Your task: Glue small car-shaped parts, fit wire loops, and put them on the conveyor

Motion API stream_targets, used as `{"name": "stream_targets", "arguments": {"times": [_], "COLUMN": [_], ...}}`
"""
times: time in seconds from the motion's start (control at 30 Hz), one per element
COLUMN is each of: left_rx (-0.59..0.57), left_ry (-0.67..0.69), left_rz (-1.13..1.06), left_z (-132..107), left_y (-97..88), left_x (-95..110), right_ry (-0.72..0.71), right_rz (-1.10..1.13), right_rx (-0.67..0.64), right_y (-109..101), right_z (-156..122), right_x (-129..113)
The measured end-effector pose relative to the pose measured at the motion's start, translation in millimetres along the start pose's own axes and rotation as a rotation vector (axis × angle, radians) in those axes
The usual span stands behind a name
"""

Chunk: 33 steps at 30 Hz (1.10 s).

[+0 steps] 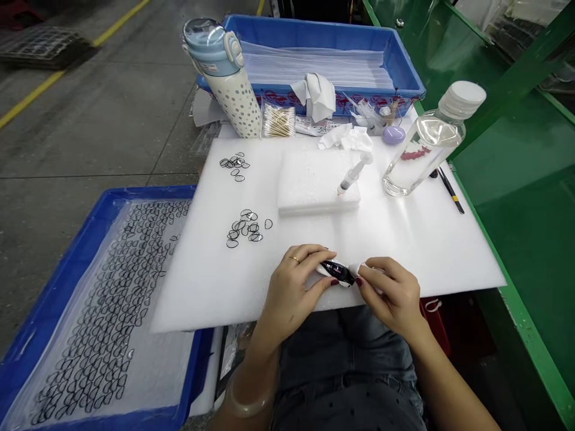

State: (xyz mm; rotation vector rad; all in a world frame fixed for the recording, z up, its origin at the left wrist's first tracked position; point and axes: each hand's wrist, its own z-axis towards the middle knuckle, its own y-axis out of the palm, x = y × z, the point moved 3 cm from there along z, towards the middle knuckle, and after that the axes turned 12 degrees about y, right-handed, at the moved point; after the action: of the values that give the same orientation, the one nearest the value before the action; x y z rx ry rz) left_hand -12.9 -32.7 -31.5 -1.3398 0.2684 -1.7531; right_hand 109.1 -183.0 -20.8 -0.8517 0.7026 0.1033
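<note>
Near the front edge of the white foam board (202, 287), my left hand (300, 281) pinches a small glossy black-and-white oval part (338, 272) between thumb and fingers. From the other side, my right hand (390, 293) is closed on a bit of white tissue (358, 269), which touches the part's right end. Beyond my hands, a white foam block (309, 179) carries a syringe (354, 173) leaning on its right side. Two loose groups of thin black rings (245, 227) lie to the left on the board.
A blue tray (108, 197) with many black rings stands low at left. Along the back are a dotted bottle (229, 90), cotton swabs (278, 121), crumpled tissues (345, 137) and a blue bin (314, 30). At right stand a clear bottle (420, 149) and tweezers (450, 190).
</note>
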Motion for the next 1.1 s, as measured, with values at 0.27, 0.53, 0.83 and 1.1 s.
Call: {"name": "stream_targets", "arguments": {"times": [0.27, 0.53, 0.83, 1.1], "left_rx": [-0.042, -0.031, 0.024, 0.013], "left_ry": [0.061, 0.053, 0.073, 0.063], "left_rz": [-0.031, -0.042, 0.002, 0.0], "left_z": [-0.9, -0.8, -1.2, -1.4], "left_y": [-0.1, 0.3, 3.3, 1.7], "left_x": [-1.7, -0.6, 0.4, 1.5], "right_ry": [-0.134, -0.161, -0.043, 0.006], "right_rz": [-0.154, -0.015, -0.217, -0.191], "right_rx": [-0.013, -0.163, -0.061, 0.087], "right_y": [7.3, -22.2, -16.8, 13.4], "right_z": [-5.8, 17.7, 29.7, -2.4], "right_x": [-8.4, -3.9, -6.2, -16.1]}}
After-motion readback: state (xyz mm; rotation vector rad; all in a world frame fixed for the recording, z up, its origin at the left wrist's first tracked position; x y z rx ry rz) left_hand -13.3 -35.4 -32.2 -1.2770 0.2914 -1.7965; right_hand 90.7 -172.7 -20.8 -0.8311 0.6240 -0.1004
